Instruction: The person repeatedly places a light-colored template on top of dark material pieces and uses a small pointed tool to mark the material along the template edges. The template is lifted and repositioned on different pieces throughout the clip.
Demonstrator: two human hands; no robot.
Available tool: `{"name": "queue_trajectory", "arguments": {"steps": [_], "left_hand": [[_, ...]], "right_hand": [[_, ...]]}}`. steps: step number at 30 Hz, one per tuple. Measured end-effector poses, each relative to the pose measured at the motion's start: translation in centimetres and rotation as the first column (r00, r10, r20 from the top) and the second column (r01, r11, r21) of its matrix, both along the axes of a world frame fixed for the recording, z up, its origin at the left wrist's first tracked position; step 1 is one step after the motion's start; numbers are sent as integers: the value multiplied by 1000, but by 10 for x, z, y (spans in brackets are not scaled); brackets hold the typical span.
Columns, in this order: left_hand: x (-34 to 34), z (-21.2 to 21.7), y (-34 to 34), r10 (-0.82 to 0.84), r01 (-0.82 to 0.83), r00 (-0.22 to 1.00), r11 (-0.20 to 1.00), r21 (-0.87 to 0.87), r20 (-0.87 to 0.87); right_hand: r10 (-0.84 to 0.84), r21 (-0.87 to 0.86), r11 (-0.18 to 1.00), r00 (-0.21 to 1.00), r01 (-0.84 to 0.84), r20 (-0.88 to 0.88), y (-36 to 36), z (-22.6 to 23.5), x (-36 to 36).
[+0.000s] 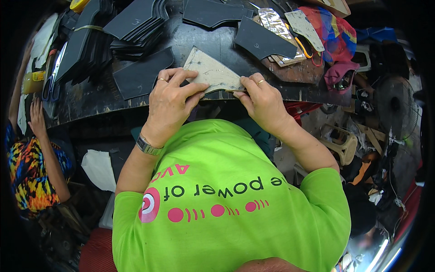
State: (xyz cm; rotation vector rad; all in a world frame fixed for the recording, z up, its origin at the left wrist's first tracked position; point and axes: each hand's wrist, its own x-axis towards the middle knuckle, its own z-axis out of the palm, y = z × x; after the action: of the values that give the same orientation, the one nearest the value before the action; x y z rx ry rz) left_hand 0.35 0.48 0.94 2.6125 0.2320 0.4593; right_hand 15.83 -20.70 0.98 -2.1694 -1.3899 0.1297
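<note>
A grey cardboard pattern piece (pixel 213 68) with small dark marks is held at the near edge of the black table. My left hand (pixel 174 93) grips its left side, fingertips on top and thumb at the near edge. With thumb and forefinger, my right hand (pixel 265 102) pinches its right corner. Whether another layer lies under the cardboard, I cannot tell. Just left of my left hand lies a flat black cut piece (pixel 140 75). Another black cut piece (pixel 263 38) rests beyond my right hand.
Stacks of black cut pieces (pixel 138 22) cover the far left of the table (pixel 122 105). Scissors with dark handles (pixel 55 75) lie at the left edge; orange-handled scissors (pixel 302 46) lie at the right. A co-worker's hand (pixel 37 115) rests at far left. A fan (pixel 395 104) stands right.
</note>
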Motion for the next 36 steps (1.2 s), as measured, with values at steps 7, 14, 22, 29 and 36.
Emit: {"name": "queue_trajectory", "arguments": {"steps": [7, 14, 22, 29, 36], "left_hand": [[1, 4, 0, -5, 5, 1000, 1000, -2, -21], [2, 3, 1, -20, 21, 1000, 1000, 17, -4], [2, 4, 5, -33, 33, 999, 999, 4, -42], [2, 4, 3, -25, 24, 998, 1000, -15, -61], [3, 1, 4, -33, 33, 999, 999, -1, -32]], "right_hand": [[-25, 277, 940, 852, 197, -523, -4, 22, 39], [68, 285, 901, 542, 327, -837, -7, 0, 21], [45, 288, 958, 989, -2, -144, -6, -18, 12], [81, 296, 847, 444, 441, -892, -1, -13, 22], [196, 293, 946, 966, -142, -167, -7, -21, 15]]}}
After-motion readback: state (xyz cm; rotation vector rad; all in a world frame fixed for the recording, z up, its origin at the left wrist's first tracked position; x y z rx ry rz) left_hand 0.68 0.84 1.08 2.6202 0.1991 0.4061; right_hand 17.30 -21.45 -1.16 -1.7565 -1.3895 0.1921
